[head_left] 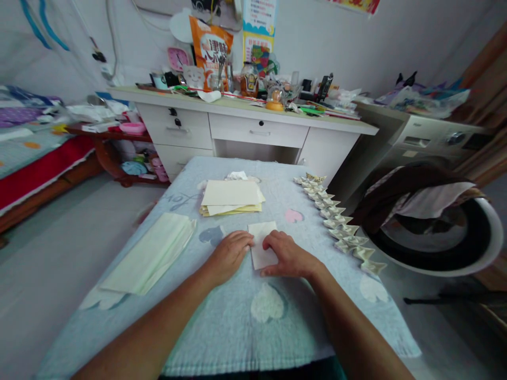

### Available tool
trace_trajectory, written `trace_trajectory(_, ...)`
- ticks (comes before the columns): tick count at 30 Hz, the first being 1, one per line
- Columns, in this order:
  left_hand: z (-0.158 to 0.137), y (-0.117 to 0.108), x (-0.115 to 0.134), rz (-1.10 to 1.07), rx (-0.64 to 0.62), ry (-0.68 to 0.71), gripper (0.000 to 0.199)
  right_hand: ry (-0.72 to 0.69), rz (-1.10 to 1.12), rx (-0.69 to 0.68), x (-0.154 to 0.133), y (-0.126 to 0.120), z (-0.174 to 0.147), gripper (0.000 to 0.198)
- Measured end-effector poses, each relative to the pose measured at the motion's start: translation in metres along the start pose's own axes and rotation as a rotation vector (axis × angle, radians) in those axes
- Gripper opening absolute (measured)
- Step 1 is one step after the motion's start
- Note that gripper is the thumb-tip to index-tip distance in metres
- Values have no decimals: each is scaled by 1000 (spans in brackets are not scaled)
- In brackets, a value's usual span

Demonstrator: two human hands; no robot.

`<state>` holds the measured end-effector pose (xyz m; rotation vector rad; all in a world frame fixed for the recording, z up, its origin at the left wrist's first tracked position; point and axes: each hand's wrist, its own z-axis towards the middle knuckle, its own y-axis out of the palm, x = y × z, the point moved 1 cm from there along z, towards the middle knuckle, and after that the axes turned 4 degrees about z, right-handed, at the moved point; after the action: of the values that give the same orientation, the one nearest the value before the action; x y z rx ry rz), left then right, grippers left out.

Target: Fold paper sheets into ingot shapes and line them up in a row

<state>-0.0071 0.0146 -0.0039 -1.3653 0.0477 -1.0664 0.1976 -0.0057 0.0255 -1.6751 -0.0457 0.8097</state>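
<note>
A small folded sheet of paper [261,257], off-white, lies flat on the cloth-covered table in front of me. My left hand [232,256] is closed, its fingertips together at the paper's left edge. Over the right part of the sheet, my right hand [289,257] presses down with curled fingers, the thumb near its lower edge. Beyond the hands sits a stack of cream paper [232,194]. To the left lies a pile of longer pale green sheets [148,253]. Along the right side runs a row of folded paper pieces [335,219], pointed at the ends.
The table is covered by a light blue cloth [222,327] with heart patterns. Behind it stands a white desk [257,129] crowded with jars, a snack bag [209,50] and small items. A washing machine [420,140] with its door open and laundry hanging out is at right; a bed [35,153] is at left.
</note>
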Motion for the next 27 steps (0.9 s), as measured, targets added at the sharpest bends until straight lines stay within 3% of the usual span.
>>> trace_trajectory(3,1,-2,-6,2,84,-37,24,33,-112,-34,-8,1,-4,62)
trace_trajectory(13,-1,1,-7,61,106,-41,23,10,-349,150,-32,19,-11,16)
trace_trajectory(19,-2,1,-5,70,141,-35,27,-69,-314,298,-25,31,-11,11)
trace_trajectory(27,-3,-4,-1,78,171,-33,17,-290,-71,410,-14,22,-23,18)
